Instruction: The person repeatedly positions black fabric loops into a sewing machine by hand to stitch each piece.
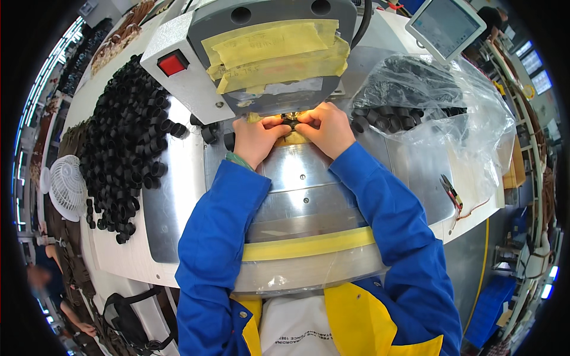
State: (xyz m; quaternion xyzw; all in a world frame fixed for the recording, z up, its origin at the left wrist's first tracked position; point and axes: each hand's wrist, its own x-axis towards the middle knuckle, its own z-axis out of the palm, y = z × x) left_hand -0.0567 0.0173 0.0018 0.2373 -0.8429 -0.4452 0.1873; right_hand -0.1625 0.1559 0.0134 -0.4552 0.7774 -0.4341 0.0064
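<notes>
A grey machine head with yellow tape strips and a red switch stands over a steel work plate. Under its lit lower edge, my left hand and my right hand face each other, fingers pinched on a small black piece. Its exact shape is partly hidden by my fingers and the machine. A few loose black rings lie just left of my left hand.
A large pile of black rings covers the left side. At right are a plastic bag with black pieces, pliers and a screen. A white fan stands at left. Other people appear at far left and upper right.
</notes>
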